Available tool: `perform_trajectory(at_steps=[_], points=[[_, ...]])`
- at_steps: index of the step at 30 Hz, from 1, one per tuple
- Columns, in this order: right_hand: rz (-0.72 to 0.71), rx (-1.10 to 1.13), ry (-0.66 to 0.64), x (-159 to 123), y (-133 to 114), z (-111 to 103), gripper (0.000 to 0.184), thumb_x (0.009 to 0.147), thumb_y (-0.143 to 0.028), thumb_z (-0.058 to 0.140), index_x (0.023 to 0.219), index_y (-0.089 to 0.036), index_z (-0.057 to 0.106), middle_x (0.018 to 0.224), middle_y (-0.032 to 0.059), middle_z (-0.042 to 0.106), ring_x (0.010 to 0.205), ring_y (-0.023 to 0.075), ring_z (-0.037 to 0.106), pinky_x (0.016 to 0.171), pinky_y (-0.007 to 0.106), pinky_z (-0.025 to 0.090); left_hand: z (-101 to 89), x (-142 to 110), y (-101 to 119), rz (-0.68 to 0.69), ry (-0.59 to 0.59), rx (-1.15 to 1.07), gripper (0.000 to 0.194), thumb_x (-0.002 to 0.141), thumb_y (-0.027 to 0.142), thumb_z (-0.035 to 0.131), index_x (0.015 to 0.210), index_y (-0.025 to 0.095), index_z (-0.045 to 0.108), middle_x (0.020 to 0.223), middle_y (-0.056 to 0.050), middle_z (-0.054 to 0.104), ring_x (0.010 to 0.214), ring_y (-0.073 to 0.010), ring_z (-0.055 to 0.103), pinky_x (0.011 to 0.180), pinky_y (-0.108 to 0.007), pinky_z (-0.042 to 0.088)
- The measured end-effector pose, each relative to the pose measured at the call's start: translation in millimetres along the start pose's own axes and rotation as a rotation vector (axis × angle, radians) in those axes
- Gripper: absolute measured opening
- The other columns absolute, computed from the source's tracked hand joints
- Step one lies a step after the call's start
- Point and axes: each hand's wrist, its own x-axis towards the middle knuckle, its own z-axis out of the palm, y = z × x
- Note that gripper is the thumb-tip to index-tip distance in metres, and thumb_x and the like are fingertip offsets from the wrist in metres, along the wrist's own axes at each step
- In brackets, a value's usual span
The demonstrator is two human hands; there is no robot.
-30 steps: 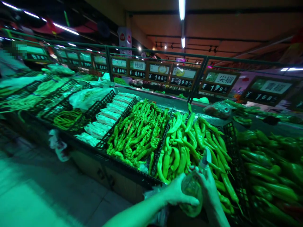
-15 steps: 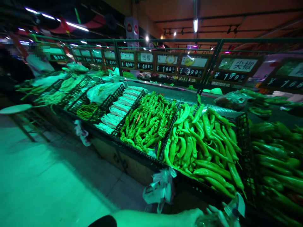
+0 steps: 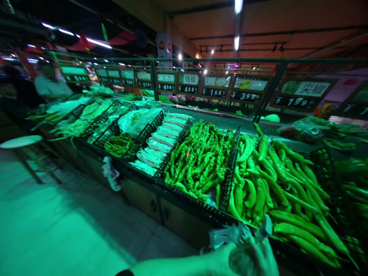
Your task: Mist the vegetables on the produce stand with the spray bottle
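Head camera view, left to right: well off to the left of my fingers stands a round stool [image 3: 21, 142], and nearer, a tied plastic bag [image 3: 112, 174] hangs on the front of the counter [image 3: 186, 218]. Beyond my fingers to the left lie pale wrapped bundles [image 3: 162, 142] in a crate, then wrinkled green peppers [image 3: 198, 161]. Just behind my fingers is another crumpled plastic bag [image 3: 222, 235]. My left fingers [image 3: 227, 251] are curled round a rounded see-through container [image 3: 243, 260], which sits between my two hands, cut off at the bottom edge. My right fingers [image 3: 260, 249] grasp its other side. Past them, to the right, smooth green peppers [image 3: 296, 191] are heaped.
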Motion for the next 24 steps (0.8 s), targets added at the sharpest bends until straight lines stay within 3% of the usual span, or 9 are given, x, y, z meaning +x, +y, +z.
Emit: perform_trajectory(at_steps=[1,3,6,7,9,12,15,18,24], points=[[0.015,0.028,-0.007,0.1,-3.3,32.5,0.053,0.067,-0.065,0.077,0.102,-0.027,0.066,0.089,0.0042,0.076,0.087,0.0341,0.074,0.079,0.048,0.061,-19.4,-19.2,8.8,0.038,0.047,-0.045,0.112,0.027,0.041,0.104,0.125,0.019,0.057,0.128,-0.011,0.066,0.130,-0.0393,0.057,0.116,-0.065,0.038],[0.096,0.137,-0.187,-4.3,-9.6,99.9,0.055,0.066,-0.061,0.081,0.104,-0.025,0.063,0.089,0.0045,0.076,0.087,0.0326,0.073,0.081,0.046,0.061,-58.0,-58.6,24.8,0.114,0.132,-0.168,0.107,0.037,0.044,0.103,0.128,0.019,0.053,0.135,-0.015,0.064,0.134,-0.0400,0.056,0.116,-0.063,0.038],[0.097,0.197,-0.273,-17.3,-17.2,194.4,0.057,0.067,-0.060,0.083,0.106,-0.025,0.059,0.085,0.0017,0.074,0.082,0.0284,0.072,0.078,0.041,0.059,-112.4,-112.7,40.5,0.211,0.220,-0.256,0.094,0.049,0.048,0.100,0.126,0.021,0.052,0.135,-0.015,0.065,0.131,-0.0376,0.060,0.115,-0.057,0.042],[0.089,0.206,-0.353,-21.9,-19.5,221.6,0.055,0.070,-0.059,0.082,0.105,-0.025,0.058,0.085,0.0009,0.072,0.080,0.0263,0.071,0.076,0.039,0.057,-128.7,-128.4,43.5,0.218,0.272,-0.235,0.091,0.051,0.048,0.099,0.125,0.021,0.053,0.133,-0.015,0.067,0.129,-0.0368,0.062,0.113,-0.055,0.043],[0.075,0.240,-0.457,-30.4,-24.1,268.2,0.056,0.072,-0.058,0.082,0.109,-0.024,0.058,0.086,0.0006,0.071,0.078,0.0242,0.069,0.074,0.038,0.057,-157.6,-156.3,47.9,0.216,0.386,-0.186,0.091,0.054,0.051,0.097,0.126,0.022,0.052,0.129,-0.015,0.069,0.125,-0.0363,0.064,0.110,-0.052,0.046],[0.031,0.271,-0.557,-40.2,-31.7,318.4,0.051,0.075,-0.052,0.081,0.111,-0.023,0.061,0.087,-0.0003,0.069,0.076,0.0208,0.066,0.074,0.036,0.056,-189.0,-188.8,54.5,0.218,0.522,-0.169,0.096,0.054,0.053,0.097,0.132,0.022,0.050,0.125,-0.016,0.072,0.121,-0.0365,0.067,0.107,-0.051,0.049],[0.004,0.284,-0.582,-45.0,-38.6,346.0,0.044,0.075,-0.048,0.083,0.106,-0.023,0.064,0.082,-0.0016,0.066,0.073,0.0191,0.062,0.073,0.035,0.056,-206.3,-207.0,64.5,0.235,0.575,-0.180,0.091,0.058,0.049,0.096,0.133,0.023,0.051,0.128,-0.015,0.073,0.123,-0.0360,0.067,0.108,-0.050,0.049],[-0.008,0.306,-0.548,-43.2,-44.6,350.5,0.047,0.074,-0.049,0.083,0.108,-0.024,0.063,0.082,-0.0023,0.065,0.074,0.0194,0.063,0.072,0.035,0.057,-213.2,-205.7,75.7,0.254,0.512,-0.140,0.091,0.060,0.048,0.095,0.134,0.022,0.050,0.134,-0.017,0.070,0.127,-0.0368,0.065,0.110,-0.051,0.048],[0.013,0.327,-0.342,-22.3,-59.4,303.9,0.052,0.073,-0.058,0.081,0.106,-0.025,0.059,0.088,0.0007,0.072,0.078,0.0228,0.069,0.070,0.035,0.058,-203.7,-156.4,97.5,0.215,0.271,-0.079,0.101,0.053,0.053,0.097,0.133,0.019,0.047,0.141,-0.020,0.063,0.135,-0.0391,0.057,0.115,-0.055,0.043]])
